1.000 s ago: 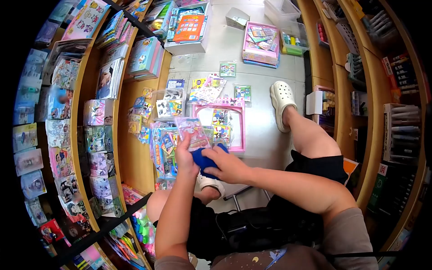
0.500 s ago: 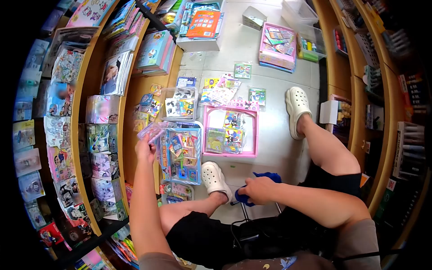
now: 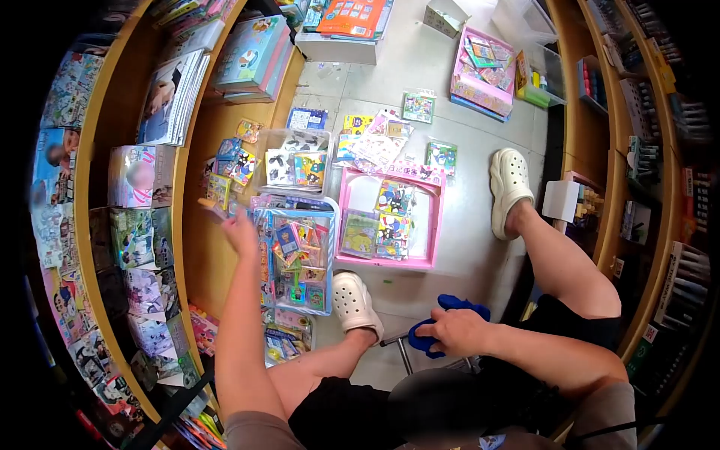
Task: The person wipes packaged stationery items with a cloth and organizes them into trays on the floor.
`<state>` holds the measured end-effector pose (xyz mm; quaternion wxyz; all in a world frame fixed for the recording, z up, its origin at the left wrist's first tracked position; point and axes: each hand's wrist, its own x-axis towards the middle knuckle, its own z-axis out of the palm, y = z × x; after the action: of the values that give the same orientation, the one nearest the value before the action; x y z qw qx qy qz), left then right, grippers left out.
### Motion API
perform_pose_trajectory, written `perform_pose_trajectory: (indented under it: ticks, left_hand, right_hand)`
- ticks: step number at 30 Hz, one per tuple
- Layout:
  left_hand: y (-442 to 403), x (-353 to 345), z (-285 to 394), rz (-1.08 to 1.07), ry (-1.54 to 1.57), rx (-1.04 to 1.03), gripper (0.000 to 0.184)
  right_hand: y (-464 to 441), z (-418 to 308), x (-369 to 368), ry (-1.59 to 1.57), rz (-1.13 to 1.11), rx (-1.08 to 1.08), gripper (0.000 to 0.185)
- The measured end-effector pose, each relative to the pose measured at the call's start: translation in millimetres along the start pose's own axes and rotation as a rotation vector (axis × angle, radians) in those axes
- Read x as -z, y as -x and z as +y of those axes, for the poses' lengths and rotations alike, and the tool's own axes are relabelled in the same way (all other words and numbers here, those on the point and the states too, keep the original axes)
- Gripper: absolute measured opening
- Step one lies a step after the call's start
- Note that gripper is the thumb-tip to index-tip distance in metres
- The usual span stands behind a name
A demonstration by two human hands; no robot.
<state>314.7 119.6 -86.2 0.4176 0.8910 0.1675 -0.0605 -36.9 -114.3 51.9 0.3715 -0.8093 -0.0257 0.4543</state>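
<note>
My left hand (image 3: 240,231) pinches a thin, pinkish plastic packet (image 3: 213,208), blurred and seen nearly edge-on, above the wooden ledge. Just right of that hand is a light-blue basket (image 3: 331,259) of small colourful packets. Several card-like packets (image 3: 238,166) lie on the ledge beyond it. My right hand (image 3: 456,331) rests with bent fingers on a bunched dark-blue fabric piece (image 3: 426,346), above metal legs (image 3: 405,357). A pink box (image 3: 437,225) with flat picture packets stands on the floor between my feet.
A clear bin (image 3: 262,169) of packets stands behind the basket. Loose packets (image 3: 379,142) lie on the tiled floor. Farther off are another pink box (image 3: 480,94) and a white box (image 3: 352,51) of books. Stocked shelves (image 3: 112,97) line both sides.
My left hand has moved left and slightly forward with the packet, which has turned toward edge-on. My right hand stays at the blue fabric. The whole view has shifted a little.
</note>
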Motion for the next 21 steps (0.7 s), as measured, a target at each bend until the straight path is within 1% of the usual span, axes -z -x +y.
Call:
perform_pose_trajectory:
  ticks: [1,3,4,5,7,10,13,16,17,21]
  left_hand:
    - [9,-21,-9,0.045,-0.068,-0.283,0.036]
    - [60,-51,8,-0.295,-0.092,-0.386,0.034]
    - [98,-61,28,-0.385,-0.268,-0.480,0.030]
    - [114,-81,10,-0.531,-0.226,-0.599,0.033]
    - [150,-118,-36,-0.646,-0.384,-0.578,0.041]
    - [199,-145,-60,-0.506,-0.656,-0.328,0.056]
    - [206,-153,-83,-0.329,-0.813,-0.255,0.068]
    - [206,-147,-92,-0.318,-0.855,-0.322,0.073]
    - [204,-149,-98,-0.244,-0.911,-0.368,0.073]
    - [202,-142,-88,-0.320,-0.896,-0.299,0.074]
  right_hand:
    - [-1,-1,1,-0.005,0.002,-0.006,0.043]
    - [-2,-2,3,-0.010,0.006,-0.017,0.042]
    - [-3,-2,4,-0.015,0.008,-0.020,0.042]
    - [-4,-3,4,-0.020,0.012,-0.024,0.042]
    - [-5,-1,3,-0.033,0.019,-0.024,0.041]
    - [-5,1,-1,-0.052,0.016,-0.023,0.040]
    - [-1,2,1,-0.065,0.009,-0.043,0.040]
    - [0,7,-4,-0.084,0.021,-0.043,0.041]
    - [2,8,-4,-0.099,0.036,-0.037,0.041]
    - [4,14,-3,-0.110,0.080,-0.041,0.041]
